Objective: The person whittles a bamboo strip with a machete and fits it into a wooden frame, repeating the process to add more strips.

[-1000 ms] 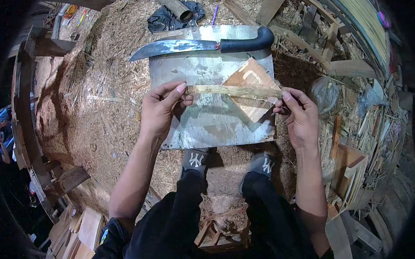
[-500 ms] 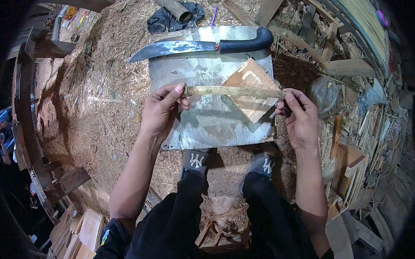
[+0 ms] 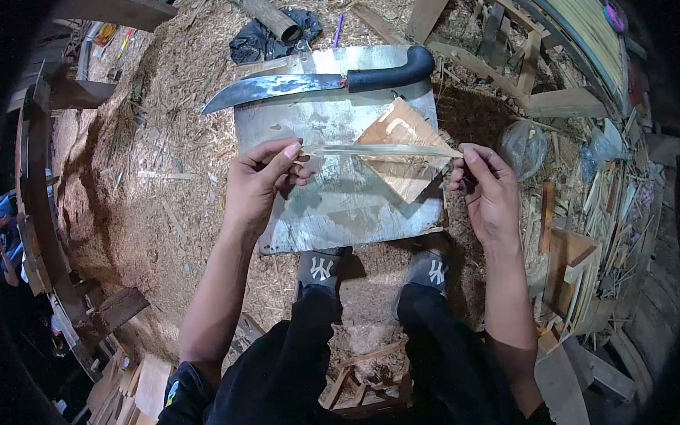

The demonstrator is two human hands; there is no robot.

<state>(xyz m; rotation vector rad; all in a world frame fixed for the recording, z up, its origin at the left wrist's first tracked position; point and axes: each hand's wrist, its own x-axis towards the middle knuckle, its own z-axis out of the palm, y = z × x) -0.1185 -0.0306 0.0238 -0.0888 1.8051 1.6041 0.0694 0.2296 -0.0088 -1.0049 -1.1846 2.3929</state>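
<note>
Both ends of the thin strip (image 3: 383, 149) are pinched in the fingers of your left hand (image 3: 258, 178) and right hand (image 3: 490, 186); the machete (image 3: 317, 82) lies beyond.

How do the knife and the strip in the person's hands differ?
The knife lies on the pale board; the strip is held between the left hand and right hand. The knife has a dark, hooked handle; the strip has none. The knife's blade is broad, while the strip looks slender. Both are long and point roughly sideways.
</note>
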